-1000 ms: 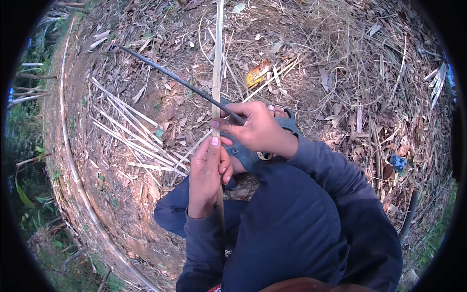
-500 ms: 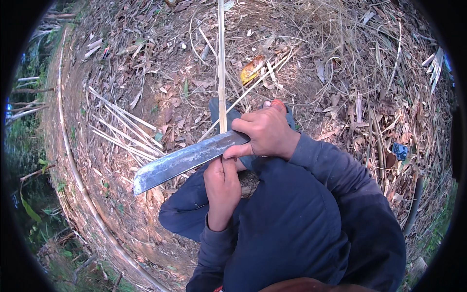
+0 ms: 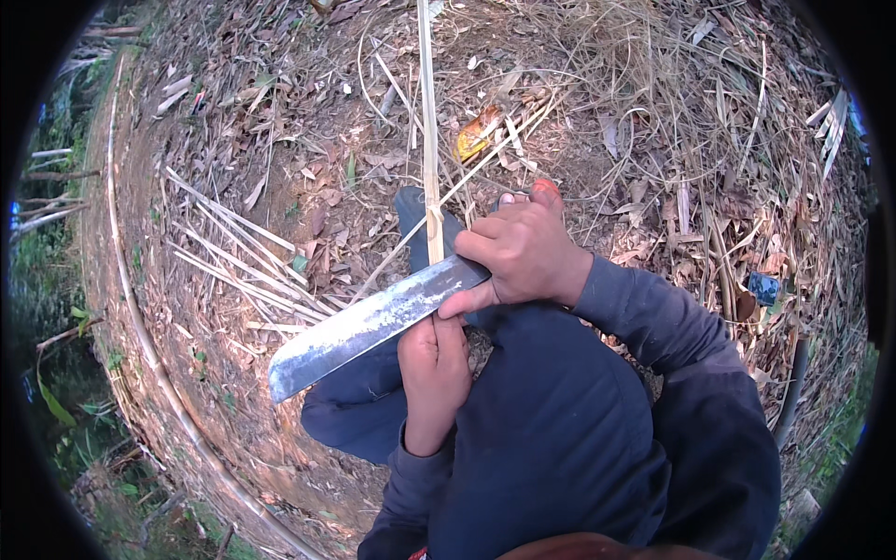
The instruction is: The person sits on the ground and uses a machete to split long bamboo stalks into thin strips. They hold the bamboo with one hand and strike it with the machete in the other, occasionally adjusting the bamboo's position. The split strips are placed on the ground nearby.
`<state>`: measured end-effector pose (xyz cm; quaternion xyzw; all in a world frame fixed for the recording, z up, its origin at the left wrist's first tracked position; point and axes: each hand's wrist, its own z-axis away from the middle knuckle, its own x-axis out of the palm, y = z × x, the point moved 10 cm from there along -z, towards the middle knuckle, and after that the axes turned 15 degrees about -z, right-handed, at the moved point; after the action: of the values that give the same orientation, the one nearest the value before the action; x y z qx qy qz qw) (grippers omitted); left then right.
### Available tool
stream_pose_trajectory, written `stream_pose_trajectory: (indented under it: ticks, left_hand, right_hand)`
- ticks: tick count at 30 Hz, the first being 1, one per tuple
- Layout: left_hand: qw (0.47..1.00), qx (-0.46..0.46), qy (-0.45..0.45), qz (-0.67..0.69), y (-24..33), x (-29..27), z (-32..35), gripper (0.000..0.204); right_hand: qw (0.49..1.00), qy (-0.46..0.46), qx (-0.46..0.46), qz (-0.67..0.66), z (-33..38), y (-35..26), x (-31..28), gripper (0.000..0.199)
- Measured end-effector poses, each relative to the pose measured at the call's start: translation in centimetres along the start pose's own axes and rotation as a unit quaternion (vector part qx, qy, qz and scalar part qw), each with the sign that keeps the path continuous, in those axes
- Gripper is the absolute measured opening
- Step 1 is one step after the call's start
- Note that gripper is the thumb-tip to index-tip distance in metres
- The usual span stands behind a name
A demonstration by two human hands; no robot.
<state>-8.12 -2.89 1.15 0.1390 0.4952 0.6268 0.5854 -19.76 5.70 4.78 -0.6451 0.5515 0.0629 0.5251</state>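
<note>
bamboo splitting under way, centre of frame. right hand (image 3: 527, 254) closed round the handle of a broad machete (image 3: 369, 325), blade running down-left with its tip at lower left of centre, flat side up. left hand (image 3: 434, 369) just below the blade, fingers curled tight round the near end of a thin bamboo strip (image 3: 428, 140), which rises straight to the top edge. blade meeting the strip just above the left hand, where a curl of shaving shows; looks like paring or splitting the strip lengthwise. next move probably calls for a steady push of the edge away along the grain, strip held firm and left fingers kept clear of the edge; a slip would run toward the knee (image 3: 411, 210) under the work.

bare earth all round, thick with dry leaves and straw. pile of finished slivers (image 3: 238, 257) at left of centre. orange wrapper (image 3: 476, 133) above centre. small blue object (image 3: 763, 287) at right. long pale cane (image 3: 140, 327) curving down the left side, green plants beyond it.
</note>
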Motion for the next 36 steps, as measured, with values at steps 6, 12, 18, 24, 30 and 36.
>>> stream_pose_trajectory:
  ticks: [6,12,18,24,30,36]
  left_hand:
    - [0.999,0.04,0.008,-0.002,-0.9,-0.1,-0.7,0.029]
    - [0.999,-0.032,-0.024,0.01,-2.0,-1.2,1.4,0.03]
    - [0.999,-0.032,-0.043,-0.007,-3.0,0.4,1.8,0.029]
    - [0.992,0.042,-0.019,-0.121,-3.7,-2.1,4.4,0.028]
    - [0.981,-0.033,-0.036,-0.19,-8.8,-1.2,5.8,0.028]
    - [0.987,-0.035,-0.024,-0.153,-13.1,-1.4,4.4,0.026]
  right_hand:
    - [0.98,0.037,0.182,-0.076,1.3,5.7,0.8,0.055]
    - [0.976,0.061,0.209,-0.021,0.0,10.6,-0.6,0.056]
    - [0.992,0.001,0.115,-0.05,0.6,4.7,0.3,0.058]
    - [0.956,0.019,0.284,-0.074,0.0,14.0,-0.2,0.076]
    - [0.947,-0.074,0.308,-0.052,2.9,16.7,1.9,0.075]
    - [0.982,-0.18,0.06,0.003,3.7,5.7,8.7,0.072]
